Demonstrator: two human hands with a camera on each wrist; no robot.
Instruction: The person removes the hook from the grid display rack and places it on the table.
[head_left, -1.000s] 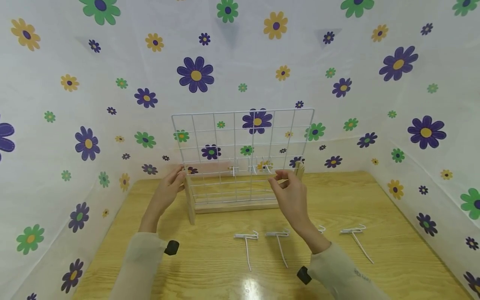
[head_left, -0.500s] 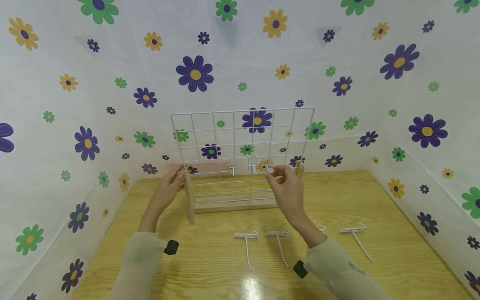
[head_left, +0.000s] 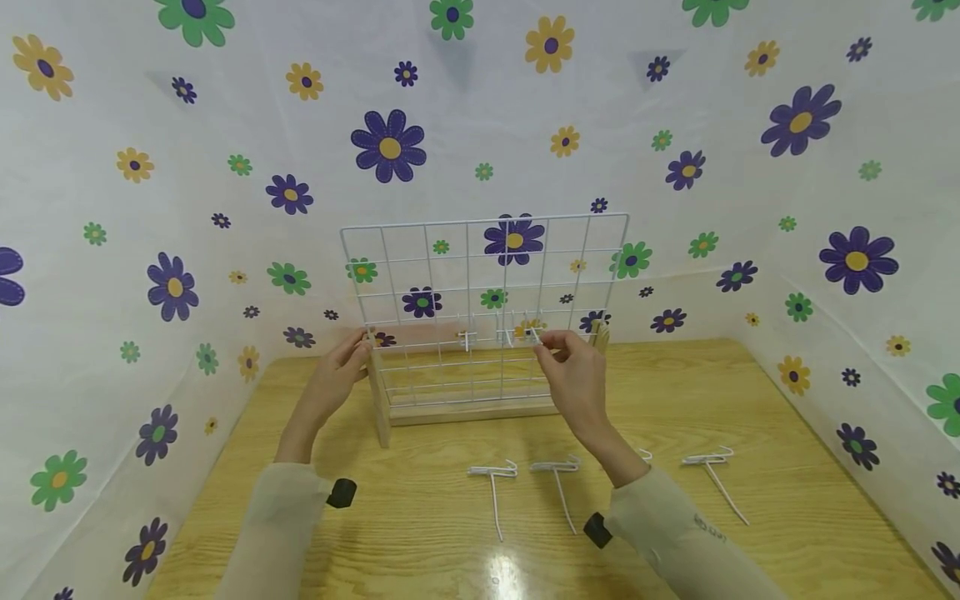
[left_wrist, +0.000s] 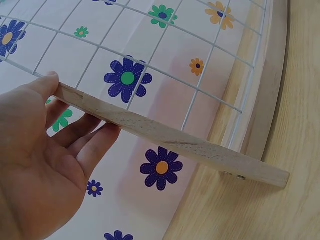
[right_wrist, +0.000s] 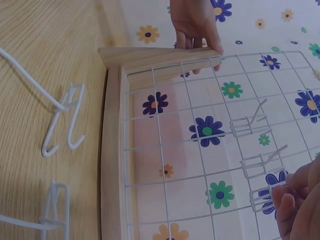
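Note:
A white wire grid panel [head_left: 483,222] stands upright in a wooden frame on the table. My left hand [head_left: 327,390] grips the top of the frame's left wooden post [left_wrist: 165,135], thumb on one side and fingers on the other. At the grid's lower middle, my right hand [head_left: 577,379] pinches a white wire hook [head_left: 536,336] between thumb and fingertips; its back part lies against the grid wires. To its left hang two more hooks, one near [head_left: 508,337] and one farther off [right_wrist: 245,126]. The right hand partly covers the pinched hook in the right wrist view.
Several loose wire hooks, one of them this nearest hook [head_left: 492,473], lie in a row on the wooden table [head_left: 420,517] before the stand. The right forearm partly hides one hook [head_left: 645,456]. A flower-patterned curtain [head_left: 300,133] surrounds the table behind and at both sides.
My right hand has moved slightly left and up, and its fingertips have come onto the rightmost hook on the grid. The left hand keeps its grip on the post.

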